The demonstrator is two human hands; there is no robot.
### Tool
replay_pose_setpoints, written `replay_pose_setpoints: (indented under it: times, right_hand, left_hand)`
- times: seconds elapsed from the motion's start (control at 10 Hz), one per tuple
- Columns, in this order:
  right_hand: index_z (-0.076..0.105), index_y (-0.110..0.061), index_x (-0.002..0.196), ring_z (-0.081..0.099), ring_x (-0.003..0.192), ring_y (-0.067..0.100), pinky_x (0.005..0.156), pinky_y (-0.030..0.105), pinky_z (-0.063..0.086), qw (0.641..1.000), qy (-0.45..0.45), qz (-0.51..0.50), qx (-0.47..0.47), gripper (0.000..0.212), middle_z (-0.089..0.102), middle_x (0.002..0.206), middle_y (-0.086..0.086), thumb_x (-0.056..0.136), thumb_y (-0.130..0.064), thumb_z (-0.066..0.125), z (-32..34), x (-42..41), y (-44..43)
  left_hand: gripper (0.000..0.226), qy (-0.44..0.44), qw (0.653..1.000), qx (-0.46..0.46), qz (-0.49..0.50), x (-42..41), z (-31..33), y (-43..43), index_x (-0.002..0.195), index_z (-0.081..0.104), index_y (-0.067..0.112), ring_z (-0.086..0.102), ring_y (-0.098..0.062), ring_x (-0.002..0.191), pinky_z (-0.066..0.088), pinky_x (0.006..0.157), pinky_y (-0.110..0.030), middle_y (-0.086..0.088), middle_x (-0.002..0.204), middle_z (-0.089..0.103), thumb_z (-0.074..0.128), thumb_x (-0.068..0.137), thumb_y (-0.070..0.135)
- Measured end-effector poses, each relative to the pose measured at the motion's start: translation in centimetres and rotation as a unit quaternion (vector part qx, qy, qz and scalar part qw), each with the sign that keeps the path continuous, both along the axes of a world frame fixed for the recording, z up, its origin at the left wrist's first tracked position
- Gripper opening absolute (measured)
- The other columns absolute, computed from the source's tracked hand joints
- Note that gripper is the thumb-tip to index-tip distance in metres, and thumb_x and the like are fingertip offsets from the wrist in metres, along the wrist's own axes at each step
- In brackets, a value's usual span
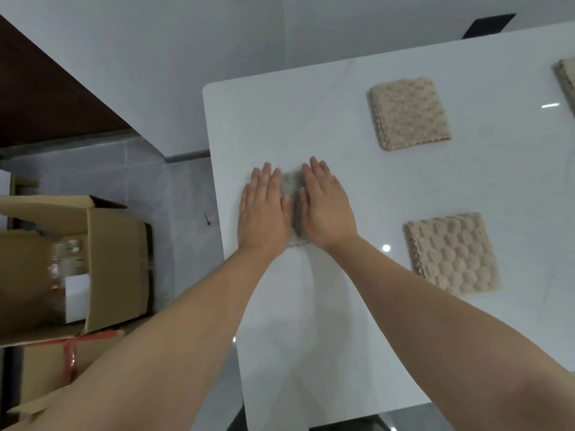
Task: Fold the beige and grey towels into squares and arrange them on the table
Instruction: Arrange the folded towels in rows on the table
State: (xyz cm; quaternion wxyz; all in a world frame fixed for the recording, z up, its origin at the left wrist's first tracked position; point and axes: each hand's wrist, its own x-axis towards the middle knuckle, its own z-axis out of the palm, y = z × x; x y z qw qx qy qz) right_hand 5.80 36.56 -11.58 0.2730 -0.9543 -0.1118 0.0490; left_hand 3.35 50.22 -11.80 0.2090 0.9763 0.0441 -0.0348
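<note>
A folded grey towel (292,188) lies near the left edge of the white table (326,104), mostly hidden under my hands. My left hand (264,209) presses flat on its left part, fingers straight. My right hand (326,206) presses flat on its right part, fingers straight too. Only a narrow grey strip shows between them. A beige towel folded into a square (409,113) lies farther back on the table. A second beige square (452,253) lies to the right of my right forearm. The corner of a third beige towel (567,82) shows at the right frame edge.
Open cardboard boxes (77,262) stand on the floor left of the table, one sealed with red tape. The table's left edge runs just beside my left hand. A dark wooden surface (40,88) is at the far left.
</note>
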Motion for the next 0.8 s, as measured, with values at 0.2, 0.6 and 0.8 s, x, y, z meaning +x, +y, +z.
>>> replay_pose_setpoints:
  times: [0.2,0.6,0.8]
  right_hand:
    - [0.01,-0.011,0.162,-0.004,0.156,0.016,0.127,0.039,-0.002,0.991,0.038,0.08,-0.105,0.06,0.005,0.17,0.003,0.109,-0.039,0.015,-2.8,0.4,-0.9]
    - [0.011,-0.01,0.162,0.001,0.156,0.015,0.127,0.042,-0.003,0.99,0.062,0.082,-0.099,0.063,0.008,0.169,0.003,0.107,-0.042,0.011,-2.5,-0.8,-3.4]
    - [0.009,-0.015,0.162,-0.001,0.155,0.009,0.127,0.036,-0.002,0.992,0.097,0.072,-0.028,0.059,0.005,0.169,-0.003,0.109,-0.041,0.014,1.0,-0.8,-3.9]
  left_hand:
    - [0.064,0.056,0.991,0.106,-0.052,-0.5,-2.7,1.1,0.164,0.004,0.017,-0.003,-0.017,0.159,0.004,0.128,-0.048,0.002,0.172,0.003,0.005,0.106,0.044]
    - [0.069,0.119,0.989,0.088,0.008,-2.3,-1.7,1.6,0.162,-0.005,0.011,-0.008,-0.021,0.159,-0.002,0.129,-0.045,-0.006,0.172,-0.003,0.0,0.103,0.045]
    - [0.063,0.112,0.992,0.044,0.039,-2.4,1.7,1.7,0.163,-0.003,0.007,-0.006,-0.021,0.159,-0.005,0.128,-0.04,-0.008,0.172,-0.001,0.015,0.11,0.038]
